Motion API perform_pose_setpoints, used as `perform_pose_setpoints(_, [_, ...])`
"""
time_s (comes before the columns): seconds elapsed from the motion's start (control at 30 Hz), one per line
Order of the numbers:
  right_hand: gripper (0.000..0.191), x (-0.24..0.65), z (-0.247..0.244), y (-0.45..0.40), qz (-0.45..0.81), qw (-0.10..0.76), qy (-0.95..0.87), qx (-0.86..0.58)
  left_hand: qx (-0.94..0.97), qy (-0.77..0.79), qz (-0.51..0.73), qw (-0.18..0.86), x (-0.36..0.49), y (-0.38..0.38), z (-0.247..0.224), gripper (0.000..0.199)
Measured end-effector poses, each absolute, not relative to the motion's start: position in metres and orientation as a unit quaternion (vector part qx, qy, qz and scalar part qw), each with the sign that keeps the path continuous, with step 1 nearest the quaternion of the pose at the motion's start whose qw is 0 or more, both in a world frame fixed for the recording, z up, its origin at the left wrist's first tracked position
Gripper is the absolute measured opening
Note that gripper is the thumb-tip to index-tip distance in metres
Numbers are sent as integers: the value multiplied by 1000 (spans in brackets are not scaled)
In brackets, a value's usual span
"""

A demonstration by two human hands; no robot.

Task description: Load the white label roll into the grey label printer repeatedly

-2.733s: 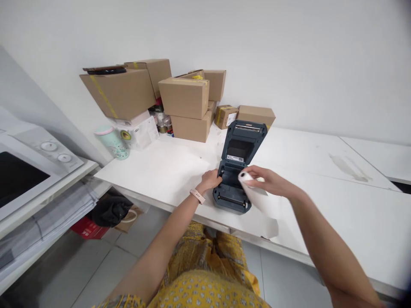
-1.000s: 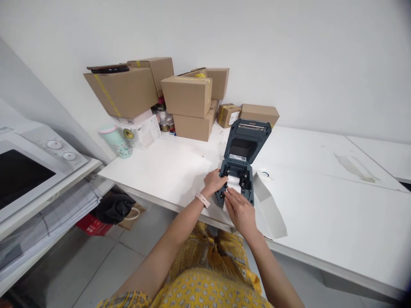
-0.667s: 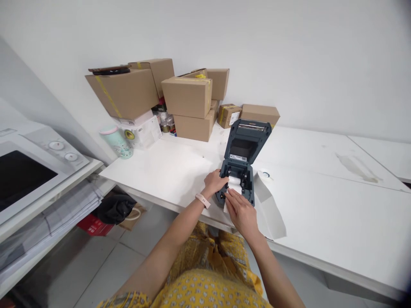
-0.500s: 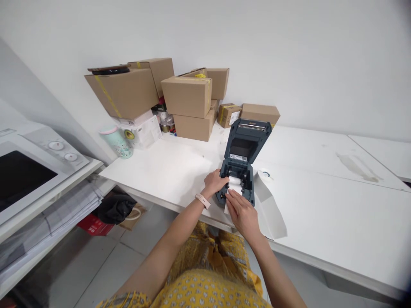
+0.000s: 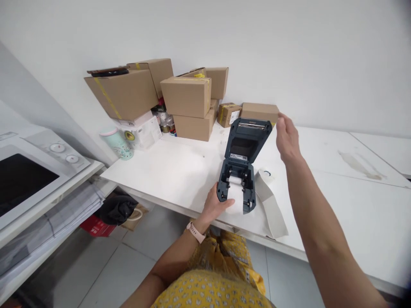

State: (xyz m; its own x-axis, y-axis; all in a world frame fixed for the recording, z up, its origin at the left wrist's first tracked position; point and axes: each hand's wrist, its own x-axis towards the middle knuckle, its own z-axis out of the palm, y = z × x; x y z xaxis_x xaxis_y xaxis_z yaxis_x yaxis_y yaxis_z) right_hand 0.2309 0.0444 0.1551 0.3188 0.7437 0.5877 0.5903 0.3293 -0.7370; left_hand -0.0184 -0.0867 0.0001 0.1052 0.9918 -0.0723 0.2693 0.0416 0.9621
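A dark blue label printer (image 5: 221, 179) stands on the white table with its lid (image 5: 247, 139) raised. Inside it sits a white label roll (image 5: 236, 180), and its paper strip (image 5: 235, 201) runs out over the front edge. My left hand (image 5: 215, 202) grips the printer's front left corner, the thumb pressing on the paper strip and the fingers at the side, partly hidden. To the right of the raised lid, my right hand (image 5: 287, 137) is up in the air, holding nothing, with its fingers stretched out and apart from the lid.
A curled strip of pale backing paper (image 5: 271, 205) lies right of the printer. Cardboard boxes (image 5: 192, 128) are stacked at the back, with a mint tumbler (image 5: 117, 143) and a white box (image 5: 143, 134) at the left. A microwave (image 5: 41, 164) stands on a shelf further left.
My right hand has left the paper and risen to the right of the lid. My left hand has moved toward the printer's front corner. More of the paper strip shows.
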Motion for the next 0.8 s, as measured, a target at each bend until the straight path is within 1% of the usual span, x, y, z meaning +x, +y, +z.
perform_pose_setpoints(0.07, [66, 229, 163, 71, 99, 563, -585, -575, 573, 519, 400, 492, -20, -92, -2, 86])
perform_pose_setpoints(0.13, [68, 222, 161, 70, 100, 561, -589, -572, 564, 504, 409, 510, -21, -95, -7, 93])
perform_pose_setpoints(0.2, [58, 212, 149, 42, 86, 573, -589, -564, 544, 501, 418, 527, -22, -96, -14, 103])
perform_pose_setpoints(0.27, [41, 199, 125, -1, 56, 589, -595, -544, 526, 496, 431, 540, -21, -97, -22, 114])
perform_pose_setpoints(0.3, [34, 193, 110, -24, 15, 598, -613, -515, 521, 490, 437, 545, -21, -98, -26, 118])
perform_pose_setpoints(0.37, [30, 181, 76, -66, -54, 574, -672, -464, 520, 477, 447, 549, -20, -100, -31, 123])
perform_pose_setpoints(0.5, [41, 168, 12, -111, -109, 485, -742, -450, 526, 473, 458, 538, -20, -106, -31, 125])
perform_pose_setpoints(0.6, [47, 164, -17, -119, -108, 455, -752, -464, 528, 446, 462, 556, -22, -110, -25, 128])
perform_pose_setpoints(0.67, [49, 162, -25, -119, -100, 471, -741, -469, 506, 428, 467, 585, -22, -109, -20, 122])
perform_pose_setpoints(0.77, [49, 159, -28, -118, -95, 509, -718, -465, 443, 444, 483, 611, -17, -103, -11, 99])
perform_pose_setpoints(0.8, [50, 158, -28, -117, -94, 516, -714, -463, 433, 455, 485, 608, -14, -100, -8, 95])
